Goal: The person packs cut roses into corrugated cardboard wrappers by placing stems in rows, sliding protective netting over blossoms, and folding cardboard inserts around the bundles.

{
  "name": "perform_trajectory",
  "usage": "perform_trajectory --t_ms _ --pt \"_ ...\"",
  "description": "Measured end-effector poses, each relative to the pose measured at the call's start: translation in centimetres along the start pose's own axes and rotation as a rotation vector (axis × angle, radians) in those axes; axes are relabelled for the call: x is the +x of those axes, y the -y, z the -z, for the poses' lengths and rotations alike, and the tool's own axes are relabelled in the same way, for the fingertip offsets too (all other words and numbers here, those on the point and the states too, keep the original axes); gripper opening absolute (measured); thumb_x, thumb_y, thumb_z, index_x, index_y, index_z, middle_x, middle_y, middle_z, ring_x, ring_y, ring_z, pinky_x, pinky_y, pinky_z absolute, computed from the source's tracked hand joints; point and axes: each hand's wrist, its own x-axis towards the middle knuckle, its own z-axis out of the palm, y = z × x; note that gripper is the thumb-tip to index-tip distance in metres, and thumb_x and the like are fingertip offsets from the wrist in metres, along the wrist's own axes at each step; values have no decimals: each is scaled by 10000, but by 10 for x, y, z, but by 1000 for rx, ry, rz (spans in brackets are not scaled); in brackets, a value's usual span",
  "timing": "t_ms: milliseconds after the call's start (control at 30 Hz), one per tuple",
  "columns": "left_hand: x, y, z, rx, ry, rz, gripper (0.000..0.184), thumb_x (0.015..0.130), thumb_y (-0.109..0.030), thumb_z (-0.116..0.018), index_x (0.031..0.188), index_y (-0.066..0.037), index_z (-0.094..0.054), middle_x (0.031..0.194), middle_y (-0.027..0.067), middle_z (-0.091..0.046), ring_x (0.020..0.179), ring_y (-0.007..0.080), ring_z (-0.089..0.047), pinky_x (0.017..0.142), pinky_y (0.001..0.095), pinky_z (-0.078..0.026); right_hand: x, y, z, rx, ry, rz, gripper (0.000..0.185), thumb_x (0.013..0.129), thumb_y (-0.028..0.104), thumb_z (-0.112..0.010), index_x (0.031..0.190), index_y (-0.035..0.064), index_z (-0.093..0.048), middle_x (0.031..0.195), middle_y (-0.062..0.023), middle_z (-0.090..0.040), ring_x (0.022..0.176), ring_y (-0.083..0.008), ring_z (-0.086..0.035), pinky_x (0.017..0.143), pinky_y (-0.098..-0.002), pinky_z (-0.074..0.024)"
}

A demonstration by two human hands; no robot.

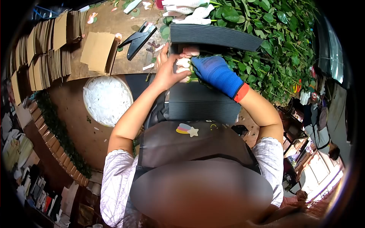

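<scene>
Several pale rose heads (pixel 183 65) sit in the gap between two stacks of black corrugated sheets, with a pink rose (pixel 190 51) just beyond them. My bare left hand (pixel 168 70) cups the pale heads from the left, thumb on the near side and index finger on the far side. Its other fingers reach along the left end of the far black stack (pixel 216 36). On the right, my right hand (pixel 217 73), in a blue glove with an orange cuff, is closed round the roses just behind their heads. The stems are hidden under the glove.
Leafy rose stems (pixel 266 57) fill the table's right side. The near black stack (pixel 203 100) lies before my apron. Leftward are a black stapler (pixel 141 40), a cardboard pile (pixel 98 52) and more cardboard stacks (pixel 49 60). A round tub (pixel 108 100) of white strips stands below.
</scene>
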Motion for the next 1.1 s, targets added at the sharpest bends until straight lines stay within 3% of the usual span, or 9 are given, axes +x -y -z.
perform_trajectory --t_ms 167,267,400,500,633,667,833,1033,1100 --pt "6 1 -6 -158 -82 100 413 707 -328 -895 978 -63 -732 1570 241 -282 1402 435 -299 1142 504 -294 -16 3 12 -8 36 5 335 978 310 -530 1235 96 -537 842 -161 -702 743 -342 -691 635 -475 -533" --pt "2 5 -13 -168 -153 29 348 708 -290 -896 932 -65 -752 1554 242 -332 1381 415 -326 1134 491 -300 -41 6 29 -6 -36 -185 405 956 273 -557 1298 59 -526 902 -145 -724 818 -323 -714 669 -445 -556" --pt "3 2 -13 -164 -147 35 304 710 -280 -894 913 -97 -761 1563 254 -334 1383 424 -324 1146 494 -271 -38 -8 15 -39 -277 -105 392 995 390 -536 1292 135 -552 893 -120 -712 795 -320 -698 668 -447 -542" --pt "3 1 -13 -153 -153 34 294 713 -286 -891 905 -103 -765 1563 251 -335 1385 423 -323 1146 491 -272 1 -23 -2 -114 -159 -99 353 999 397 -532 1262 173 -601 898 -113 -718 793 -317 -704 699 -438 -552" --pt "3 2 -12 -87 -144 10 382 716 -301 -890 967 -72 -715 1560 247 -333 1375 420 -331 1138 489 -280 16 -12 6 1 -230 -160 416 965 477 -533 1226 174 -650 1160 -148 -685 1051 -337 -661 920 -473 -518" --pt "3 2 -11 -67 -136 2 433 716 -305 -890 1008 -57 -689 1561 246 -330 1367 421 -336 1134 489 -284 12 -8 24 173 -46 -221 449 964 510 -527 1251 183 -639 1208 -154 -664 1120 -340 -625 970 -476 -487" --pt "5 0 -10 -101 -162 5 720 727 -342 -875 1219 30 -506 1538 229 -321 1331 414 -339 1116 488 -301 15 -9 10 85 -76 -208 432 968 483 -526 1259 183 -638 1194 -154 -669 1075 -350 -643 949 -476 -498" --pt "22 -10 3 -74 -39 134 735 718 -425 -858 1270 -17 -594 1463 173 -338 1355 385 -301 1122 480 -322 16 -18 -13 48 -257 -109 348 953 469 -577 1139 184 -647 1032 -155 -690 928 -365 -670 817 -488 -534" --pt "25 -13 -2 -85 -122 170 588 723 -437 -844 1171 -85 -701 1426 159 -378 1353 372 -318 1117 472 -339 11 -16 -1 48 -194 -112 319 950 448 -583 1093 170 -645 979 -142 -694 894 -357 -674 779 -484 -534"
